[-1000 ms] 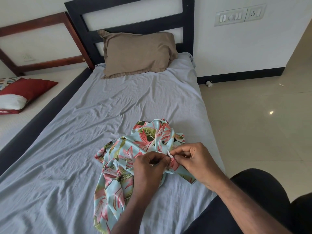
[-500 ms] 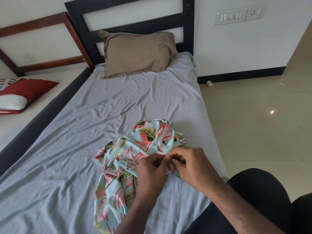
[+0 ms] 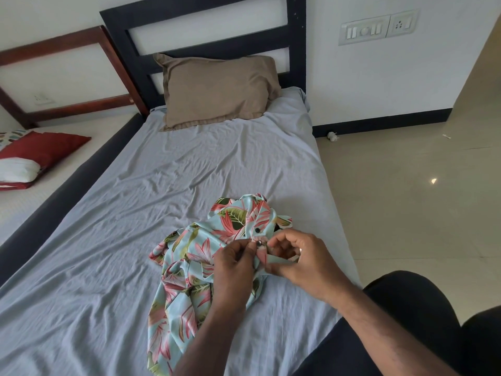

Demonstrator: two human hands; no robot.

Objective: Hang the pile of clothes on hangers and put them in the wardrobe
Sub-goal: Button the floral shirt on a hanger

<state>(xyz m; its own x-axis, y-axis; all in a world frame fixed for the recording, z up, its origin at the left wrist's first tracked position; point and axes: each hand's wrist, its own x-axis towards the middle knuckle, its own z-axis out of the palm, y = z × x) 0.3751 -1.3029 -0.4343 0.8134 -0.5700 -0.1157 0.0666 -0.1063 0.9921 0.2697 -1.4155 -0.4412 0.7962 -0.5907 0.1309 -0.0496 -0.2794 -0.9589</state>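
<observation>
Head view: nearest, both forearms reach in from the lower edge to a floral shirt (image 3: 195, 270) crumpled on the grey bed sheet (image 3: 113, 240). The left hand (image 3: 233, 267) pinches the placket at a dark button (image 3: 259, 242); the right hand (image 3: 301, 261), fingers curled, pinches the opposite fabric edge. To work this button cleanly, I'd keep the cloth taut between both pinches and avoid tugging the thin fabric. Farther off, a brown pillow (image 3: 217, 89) leans on the black headboard (image 3: 206, 42); no hanger or wardrobe shows
</observation>
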